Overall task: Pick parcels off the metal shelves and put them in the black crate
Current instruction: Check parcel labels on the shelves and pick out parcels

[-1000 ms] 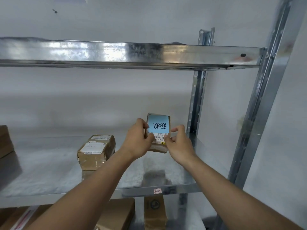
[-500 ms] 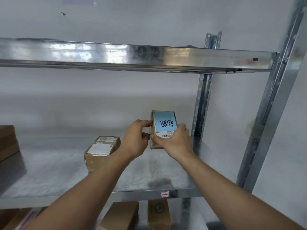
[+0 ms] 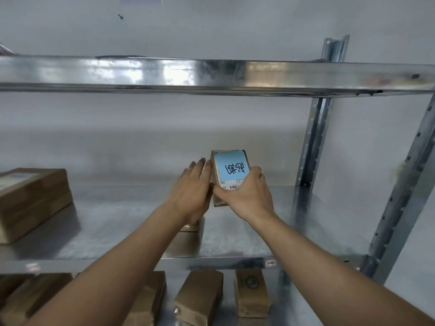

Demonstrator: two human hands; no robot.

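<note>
I have the small parcel [image 3: 229, 177] lifted clear of the middle shelf [image 3: 235, 234], toward that shelf's right end and nearer its back than its front edge. It stands tilted, its blue label [image 3: 231, 169] with black handwriting facing me and a strip of barcode print along the label's lower edge. My right hand [image 3: 247, 196] is clamped on it from below and from the right, thumb across the lower left of the label, fingers wrapped round the right side. My left hand [image 3: 193, 191] lies flat with fingers straight and close together, resting against the parcel's left side rather than gripping it.

Under my left wrist a second brown parcel [image 3: 190, 225] sits on the shelf, mostly hidden by the arm. At the shelf's left end lies a larger brown box [image 3: 35, 203] with a pale label on top. On the shelf below, near its front edge, several more brown parcels [image 3: 200, 300] stand side by side. An upper shelf [image 3: 211, 74] spans the view overhead, and the right uprights [image 3: 310, 147] rise just beyond the held parcel.
</note>
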